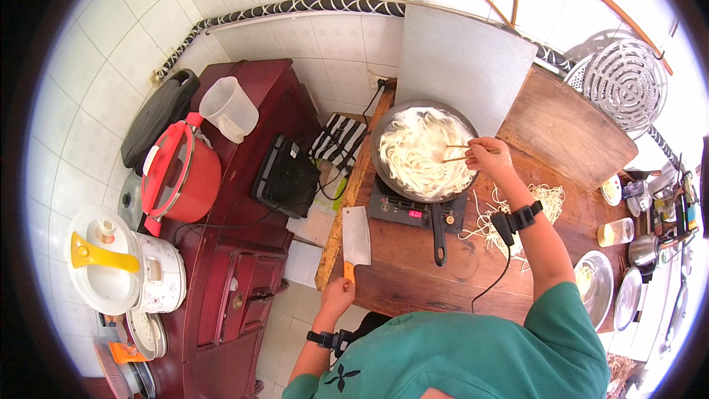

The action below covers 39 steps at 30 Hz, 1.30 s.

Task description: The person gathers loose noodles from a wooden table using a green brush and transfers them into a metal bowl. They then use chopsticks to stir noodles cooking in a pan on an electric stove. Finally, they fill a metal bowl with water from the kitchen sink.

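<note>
My right hand point(487, 156) grips a pair of wooden chopsticks point(457, 159), whose tips reach into pale, thick noodles point(421, 149) in a dark frying pan point(432, 198). Whitish foam or liquid shows around the noodles. The pan rests on a black induction cooker point(392, 208) with a lit display, its handle pointing towards me. At the table's left edge, my left hand point(337, 295) is closed around the end of the orange handle of a cleaver point(356, 235). The blade lies on the wooden table, pointing away from me. Loose raw noodles point(548, 202) lie beyond my right forearm.
A grey board point(457, 61) and a wooden cutting board point(570, 122) lean against the tiled wall. Right are a metal bowl point(601, 282) and a small cup point(616, 231). Left, a dark red cabinet point(221, 277) holds a red pot point(185, 183), a plastic jug point(230, 111) and a rice cooker point(163, 277).
</note>
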Tool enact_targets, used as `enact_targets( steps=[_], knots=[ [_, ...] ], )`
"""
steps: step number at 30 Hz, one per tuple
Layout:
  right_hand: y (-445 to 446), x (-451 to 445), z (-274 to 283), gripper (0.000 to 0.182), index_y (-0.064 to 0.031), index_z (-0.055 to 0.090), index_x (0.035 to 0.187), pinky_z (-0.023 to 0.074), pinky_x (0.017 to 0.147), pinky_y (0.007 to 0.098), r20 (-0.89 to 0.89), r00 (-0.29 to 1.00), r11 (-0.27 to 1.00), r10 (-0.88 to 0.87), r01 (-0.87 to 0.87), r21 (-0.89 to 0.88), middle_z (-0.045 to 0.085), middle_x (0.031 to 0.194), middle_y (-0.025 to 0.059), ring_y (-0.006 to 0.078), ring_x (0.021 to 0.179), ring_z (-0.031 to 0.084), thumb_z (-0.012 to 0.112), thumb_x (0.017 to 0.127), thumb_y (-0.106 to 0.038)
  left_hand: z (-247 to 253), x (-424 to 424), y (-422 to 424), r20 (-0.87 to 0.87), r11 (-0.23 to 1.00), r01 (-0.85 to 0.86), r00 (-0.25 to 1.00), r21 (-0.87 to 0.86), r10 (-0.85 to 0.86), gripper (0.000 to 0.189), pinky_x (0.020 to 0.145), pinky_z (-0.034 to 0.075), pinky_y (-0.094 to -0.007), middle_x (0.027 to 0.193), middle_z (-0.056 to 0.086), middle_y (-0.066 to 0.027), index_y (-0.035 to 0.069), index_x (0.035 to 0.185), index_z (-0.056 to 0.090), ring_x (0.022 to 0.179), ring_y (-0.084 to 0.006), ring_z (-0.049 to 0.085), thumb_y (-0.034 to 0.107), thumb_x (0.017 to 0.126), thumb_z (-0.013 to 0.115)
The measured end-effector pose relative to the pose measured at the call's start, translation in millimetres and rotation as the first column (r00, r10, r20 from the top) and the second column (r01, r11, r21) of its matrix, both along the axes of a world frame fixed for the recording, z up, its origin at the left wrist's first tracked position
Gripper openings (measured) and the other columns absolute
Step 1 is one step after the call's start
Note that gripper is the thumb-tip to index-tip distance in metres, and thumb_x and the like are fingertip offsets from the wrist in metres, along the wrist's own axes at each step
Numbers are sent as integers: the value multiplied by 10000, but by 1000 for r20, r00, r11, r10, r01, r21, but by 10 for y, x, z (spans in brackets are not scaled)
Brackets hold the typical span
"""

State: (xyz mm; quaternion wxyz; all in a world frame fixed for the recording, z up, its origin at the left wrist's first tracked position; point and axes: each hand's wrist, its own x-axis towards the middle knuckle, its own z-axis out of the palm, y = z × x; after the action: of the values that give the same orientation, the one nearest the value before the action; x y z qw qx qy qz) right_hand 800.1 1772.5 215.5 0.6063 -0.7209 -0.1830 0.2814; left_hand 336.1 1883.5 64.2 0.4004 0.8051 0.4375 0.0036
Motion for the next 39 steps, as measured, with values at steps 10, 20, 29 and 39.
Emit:
enact_targets(
  steps=[10,20,29,39],
  knots=[
    [296,-836,-17,243,25,650,1072,520,699,328,427,758,852,494,-519,-66,684,833,138,200,741,642,555,889,-104,166,110,-46,-290,962,51,957,269,30,382,763,502,-466,936,638,-237,-34,925,605,866,-386,624,323,800,658],
    [372,-401,-585,189,32,647,1029,515,705,321,697,672,952,250,-301,-51,672,850,180,234,766,656,582,878,-62,-276,29,-108,-175,956,74,984,285,-24,370,721,514,-467,870,650,-214,-24,894,621,834,-382,631,323,775,669],
    [-722,-365,-291,263,46,589,1163,523,771,257,265,954,968,141,-189,165,640,1056,94,148,912,619,538,956,-108,-460,-52,-48,-131,947,-50,987,318,96,178,664,524,-468,832,657,-218,-32,840,649,746,-378,652,102,755,567],
    [-855,-968,307,214,64,686,961,533,727,327,566,821,973,-74,-65,222,694,920,146,228,801,640,657,881,-133,-222,118,85,36,853,-185,981,488,193,208,757,514,-439,960,627,-231,-47,924,640,902,-377,607,15,755,537]
  ],
)
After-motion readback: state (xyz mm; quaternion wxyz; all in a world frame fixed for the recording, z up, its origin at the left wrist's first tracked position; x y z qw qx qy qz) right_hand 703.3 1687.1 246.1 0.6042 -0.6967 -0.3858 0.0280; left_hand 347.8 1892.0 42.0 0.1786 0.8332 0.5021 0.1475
